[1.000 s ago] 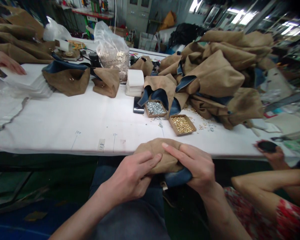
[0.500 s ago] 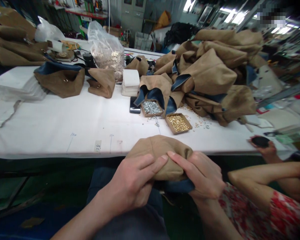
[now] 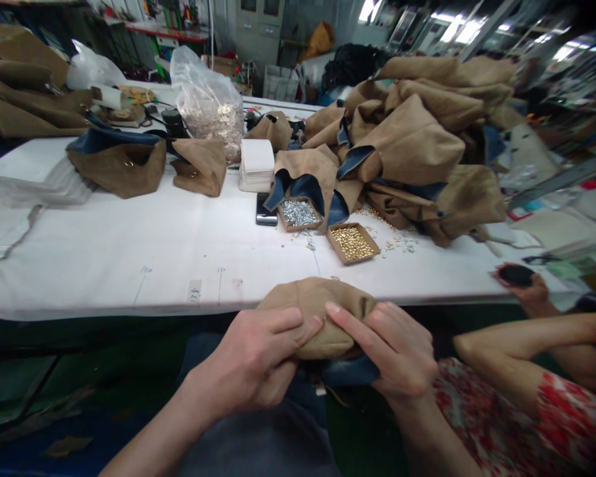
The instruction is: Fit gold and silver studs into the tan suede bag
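Note:
Both my hands grip a tan suede bag piece (image 3: 314, 301) with blue lining at the table's near edge, above my lap. My left hand (image 3: 255, 361) pinches its left side, fingers closed on the cloth. My right hand (image 3: 390, 348) clasps the right side, index finger stretched over the top. Just beyond on the white table (image 3: 129, 245) stand a small box of gold rivets (image 3: 352, 242) and a box of silver rivets (image 3: 298, 213).
A big heap of tan bags (image 3: 417, 152) fills the right back. Two bags (image 3: 116, 165) lie at left, beside a plastic sack of metal parts (image 3: 211, 109), a white pad stack (image 3: 257, 164) and a phone (image 3: 264, 212). Another person's arm (image 3: 526, 344) and hand (image 3: 521, 285) are at right.
My hands have stayed on the bag piece, shifting slightly and kneading it; the view drifted a little. The other person's hand at far left is out of view now.

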`<state>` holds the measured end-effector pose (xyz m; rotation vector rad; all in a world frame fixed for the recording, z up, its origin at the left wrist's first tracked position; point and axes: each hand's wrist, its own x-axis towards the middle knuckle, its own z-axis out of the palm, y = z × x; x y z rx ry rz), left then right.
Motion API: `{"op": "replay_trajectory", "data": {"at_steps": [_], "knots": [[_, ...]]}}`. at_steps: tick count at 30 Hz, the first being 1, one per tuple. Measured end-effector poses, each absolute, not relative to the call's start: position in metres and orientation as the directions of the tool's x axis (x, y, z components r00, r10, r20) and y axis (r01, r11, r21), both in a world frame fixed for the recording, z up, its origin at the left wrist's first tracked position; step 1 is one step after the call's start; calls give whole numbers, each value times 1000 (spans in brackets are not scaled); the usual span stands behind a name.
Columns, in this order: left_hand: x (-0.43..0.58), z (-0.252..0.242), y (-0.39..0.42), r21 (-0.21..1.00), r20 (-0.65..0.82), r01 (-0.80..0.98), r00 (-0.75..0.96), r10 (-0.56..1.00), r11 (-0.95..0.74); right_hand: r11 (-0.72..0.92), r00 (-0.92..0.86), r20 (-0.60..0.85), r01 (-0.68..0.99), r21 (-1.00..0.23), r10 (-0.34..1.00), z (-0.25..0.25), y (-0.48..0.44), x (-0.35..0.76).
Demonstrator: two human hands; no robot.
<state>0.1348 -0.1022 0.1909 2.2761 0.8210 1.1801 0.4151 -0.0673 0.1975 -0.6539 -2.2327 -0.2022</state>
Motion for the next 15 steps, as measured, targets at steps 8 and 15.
{"op": "replay_trajectory", "data": {"at_steps": [8, 15], "knots": [[141, 201, -105, 613, 623, 261, 421, 660, -746, 823, -476, 770, 557, -110, 425, 202, -86, 410], [147, 185, -108, 747, 535, 152, 441, 721, -647, 832, -508, 747, 543, -110, 430, 202, -81, 413]]}}
